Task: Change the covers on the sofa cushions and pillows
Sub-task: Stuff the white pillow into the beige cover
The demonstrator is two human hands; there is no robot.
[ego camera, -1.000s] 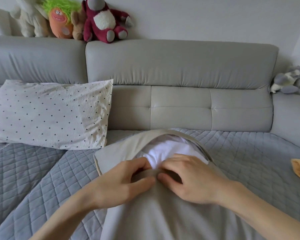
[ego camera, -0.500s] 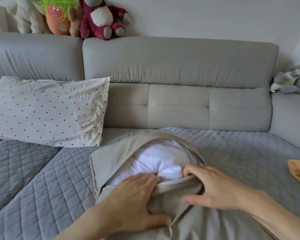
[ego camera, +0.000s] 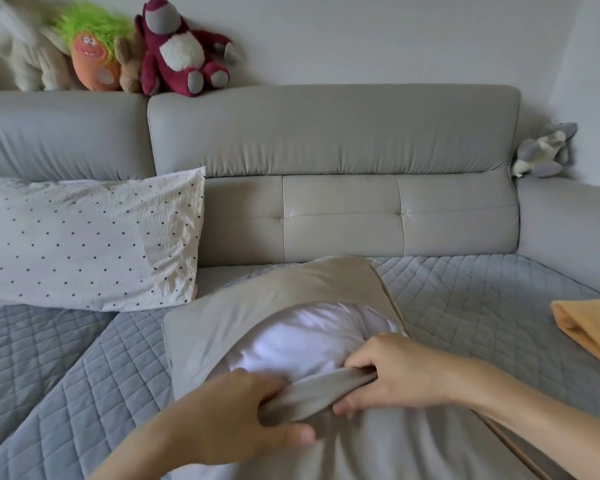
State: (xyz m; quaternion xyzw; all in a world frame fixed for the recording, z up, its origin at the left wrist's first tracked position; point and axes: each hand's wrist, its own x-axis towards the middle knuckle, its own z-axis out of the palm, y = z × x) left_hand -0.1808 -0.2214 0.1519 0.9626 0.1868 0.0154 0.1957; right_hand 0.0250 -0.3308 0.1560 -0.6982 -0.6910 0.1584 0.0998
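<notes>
Both hands are bunched on the near lip of the beige cover (ego camera: 278, 292), side by side: the left hand (ego camera: 232, 419) has its fingers curled over a gathered fold with the thumb clamped beneath, and the right hand (ego camera: 392, 372) pinches the same fold just beside it. Straight beyond those knuckles bulges the white pillow insert (ego camera: 305, 337), showing through the open mouth, its bulk running away from the person toward the sofa backrest (ego camera: 340, 216). So the insert lies dead ahead of the grip, and neither hand looks nearer to it than the other. My read: the lip has to travel along that near-to-far line for the cover to pass over the bulge. Farther left, a dotted pillow (ego camera: 84, 237) leans against the backrest; at right, an orange cloth (ego camera: 589, 327) lies well apart.
</notes>
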